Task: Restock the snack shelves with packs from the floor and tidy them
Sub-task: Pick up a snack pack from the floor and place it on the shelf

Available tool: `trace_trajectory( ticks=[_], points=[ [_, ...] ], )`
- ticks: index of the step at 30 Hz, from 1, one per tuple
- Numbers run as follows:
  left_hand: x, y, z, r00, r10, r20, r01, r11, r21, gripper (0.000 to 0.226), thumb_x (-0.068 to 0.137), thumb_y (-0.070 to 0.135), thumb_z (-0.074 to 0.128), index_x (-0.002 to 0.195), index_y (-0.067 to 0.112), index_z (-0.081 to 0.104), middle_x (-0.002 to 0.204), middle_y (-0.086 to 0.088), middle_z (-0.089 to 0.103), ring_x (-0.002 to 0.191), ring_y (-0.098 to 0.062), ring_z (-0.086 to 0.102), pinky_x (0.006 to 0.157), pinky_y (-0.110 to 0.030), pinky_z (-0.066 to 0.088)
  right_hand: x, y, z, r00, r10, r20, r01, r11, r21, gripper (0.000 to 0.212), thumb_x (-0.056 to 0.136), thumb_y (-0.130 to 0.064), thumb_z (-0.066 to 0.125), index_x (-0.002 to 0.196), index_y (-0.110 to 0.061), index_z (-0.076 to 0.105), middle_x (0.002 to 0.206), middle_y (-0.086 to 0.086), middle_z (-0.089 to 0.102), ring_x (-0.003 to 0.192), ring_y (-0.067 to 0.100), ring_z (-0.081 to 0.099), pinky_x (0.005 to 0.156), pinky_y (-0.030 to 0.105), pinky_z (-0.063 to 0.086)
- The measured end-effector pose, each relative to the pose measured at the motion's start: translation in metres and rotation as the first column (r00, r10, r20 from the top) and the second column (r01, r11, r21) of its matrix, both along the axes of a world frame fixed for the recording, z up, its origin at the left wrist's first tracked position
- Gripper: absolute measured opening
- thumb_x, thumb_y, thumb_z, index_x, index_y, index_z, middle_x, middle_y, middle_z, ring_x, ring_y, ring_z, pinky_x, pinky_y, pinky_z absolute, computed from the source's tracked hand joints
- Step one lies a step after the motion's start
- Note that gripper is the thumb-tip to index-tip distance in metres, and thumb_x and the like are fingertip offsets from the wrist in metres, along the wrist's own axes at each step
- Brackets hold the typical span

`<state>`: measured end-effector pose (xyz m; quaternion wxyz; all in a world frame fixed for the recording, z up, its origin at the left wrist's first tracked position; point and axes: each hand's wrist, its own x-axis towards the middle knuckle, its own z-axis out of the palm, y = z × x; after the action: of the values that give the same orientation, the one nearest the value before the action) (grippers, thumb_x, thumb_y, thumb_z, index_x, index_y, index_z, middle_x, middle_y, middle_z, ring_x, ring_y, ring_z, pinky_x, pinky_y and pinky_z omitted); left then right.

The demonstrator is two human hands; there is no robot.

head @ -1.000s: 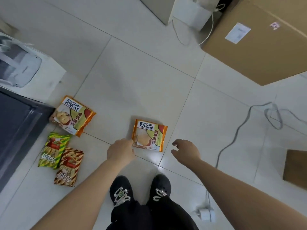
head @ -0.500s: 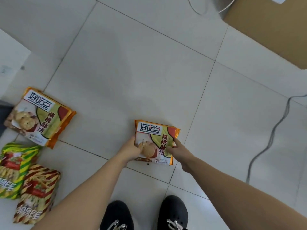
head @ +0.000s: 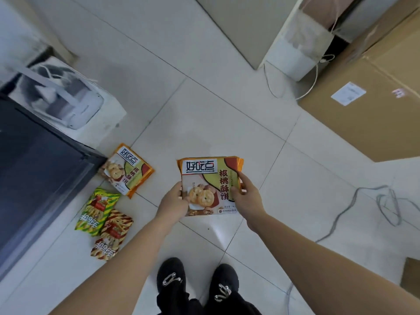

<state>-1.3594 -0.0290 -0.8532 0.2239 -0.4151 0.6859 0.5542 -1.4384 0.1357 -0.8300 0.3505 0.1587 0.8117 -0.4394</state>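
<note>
My left hand [head: 173, 203]: gripping the left edge of the orange biscuit pack [head: 204, 176], thumb on its front.
My right hand [head: 246, 198]: pinching the same pack's right edge.
Biscuit pack: face up between both hands, held over the white floor tiles [head: 204, 110].
Floor to my left: a second biscuit pack [head: 127, 170], a green striped pack [head: 96, 212] and a red striped pack [head: 112, 235], beside a dark cabinet [head: 34, 178].
Far right: a cardboard box [head: 375, 98].

We look down on a pale glossy tiled floor [head: 204, 123] with thin grey joints. A large brown cardboard box [head: 372, 123] stands at our upper right and a dark flat-fronted cabinet [head: 34, 169] at our left. A thin grey cable [head: 354, 201] loops across the tiles on the right.
</note>
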Motion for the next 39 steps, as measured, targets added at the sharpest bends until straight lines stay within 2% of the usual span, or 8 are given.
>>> trace_trajectory(
  ticks=[6, 13, 16, 20, 23, 29, 32, 39],
  points=[
    [0.03, -0.042, 0.142, 0.989, 0.101, -0.11, -0.115, 0.986, -0.123, 0.033, 0.099, 0.013, 0.045, 0.128, 0.024, 0.055, 0.12, 0.0, 0.061, 0.109, -0.022, 0.057, 0.083, -0.029, 0.044, 0.004, -0.052, 0.131, 0.981, 0.14, -0.134, -0.142, 0.99, -0.002, 0.043, 0.097, -0.018, 0.049, 0.135, -0.038, 0.046, 0.109, -0.003, 0.061, 0.088, 0.016, 0.065, 0.072, 0.04, 0.06],
    [0.09, -0.072, 0.279, 0.93, 0.32, -0.183, -0.35, 0.921, -0.17, 0.039, 0.097, 0.014, 0.047, 0.13, 0.033, 0.055, 0.124, 0.007, 0.062, 0.113, -0.019, 0.059, 0.09, -0.033, 0.049, 0.032, -0.106, 0.264, 0.896, 0.347, -0.276, -0.368, 0.929, -0.028, 0.041, 0.097, -0.014, 0.047, 0.133, -0.036, 0.049, 0.089, -0.015, 0.058, 0.081, 0.013, 0.065, 0.069, 0.04, 0.059],
    [0.119, -0.077, 0.324, 0.873, 0.424, -0.24, -0.464, 0.874, -0.144, 0.04, 0.093, 0.012, 0.046, 0.121, 0.037, 0.06, 0.118, 0.009, 0.066, 0.106, -0.017, 0.063, 0.093, -0.041, 0.053, 0.049, -0.125, 0.309, 0.843, 0.419, -0.339, -0.459, 0.887, -0.046, 0.04, 0.098, -0.014, 0.046, 0.133, -0.034, 0.05, 0.093, -0.008, 0.062, 0.083, 0.017, 0.065, 0.074, 0.045, 0.059],
    [0.173, -0.075, 0.388, 0.751, 0.588, -0.3, -0.643, 0.755, -0.127, 0.041, 0.09, 0.004, 0.043, 0.105, 0.035, 0.064, 0.102, 0.002, 0.071, 0.096, -0.03, 0.067, 0.088, -0.044, 0.055, 0.087, -0.148, 0.37, 0.732, 0.521, -0.44, -0.603, 0.795, -0.061, 0.037, 0.098, -0.016, 0.046, 0.131, -0.03, 0.053, 0.084, -0.013, 0.058, 0.077, 0.016, 0.063, 0.073, 0.044, 0.058],
    [0.217, -0.066, 0.425, 0.659, 0.672, -0.338, -0.739, 0.662, -0.126, 0.04, 0.088, 0.005, 0.043, 0.106, 0.032, 0.067, 0.101, 0.001, 0.071, 0.09, -0.024, 0.067, 0.084, -0.044, 0.058, 0.118, -0.159, 0.407, 0.637, 0.586, -0.501, -0.701, 0.711, -0.059, 0.035, 0.098, -0.019, 0.046, 0.129, -0.032, 0.055, 0.082, -0.013, 0.059, 0.075, 0.014, 0.063, 0.07, 0.04, 0.058],
    [0.32, -0.04, 0.486, 0.5, 0.759, -0.417, -0.865, 0.461, -0.198, 0.039, 0.088, 0.002, 0.043, 0.108, 0.025, 0.067, 0.097, 0.002, 0.07, 0.077, -0.017, 0.06, 0.061, -0.028, 0.051, 0.202, -0.184, 0.464, 0.442, 0.678, -0.588, -0.863, 0.499, -0.073, 0.036, 0.096, -0.019, 0.051, 0.13, -0.029, 0.056, 0.107, 0.001, 0.068, 0.089, 0.021, 0.064, 0.08, 0.04, 0.055],
    [0.378, -0.031, 0.513, 0.416, 0.797, -0.438, -0.908, 0.34, -0.245, 0.036, 0.089, 0.004, 0.045, 0.105, 0.027, 0.068, 0.09, 0.004, 0.07, 0.074, -0.015, 0.061, 0.069, -0.033, 0.054, 0.255, -0.198, 0.491, 0.331, 0.696, -0.637, -0.928, 0.363, -0.085, 0.036, 0.095, -0.016, 0.054, 0.13, -0.023, 0.058, 0.108, -0.005, 0.063, 0.091, 0.013, 0.056, 0.082, 0.027, 0.046],
    [0.529, -0.016, 0.566, 0.206, 0.831, -0.517, -0.958, 0.063, -0.281, 0.038, 0.087, 0.008, 0.046, 0.103, 0.032, 0.07, 0.092, 0.005, 0.073, 0.086, -0.021, 0.067, 0.078, -0.047, 0.058, 0.403, -0.231, 0.545, 0.225, 0.699, -0.679, -0.973, 0.128, -0.191, 0.036, 0.091, -0.012, 0.059, 0.125, -0.024, 0.063, 0.093, -0.004, 0.067, 0.083, 0.015, 0.06, 0.077, 0.028, 0.049]
  ],
)
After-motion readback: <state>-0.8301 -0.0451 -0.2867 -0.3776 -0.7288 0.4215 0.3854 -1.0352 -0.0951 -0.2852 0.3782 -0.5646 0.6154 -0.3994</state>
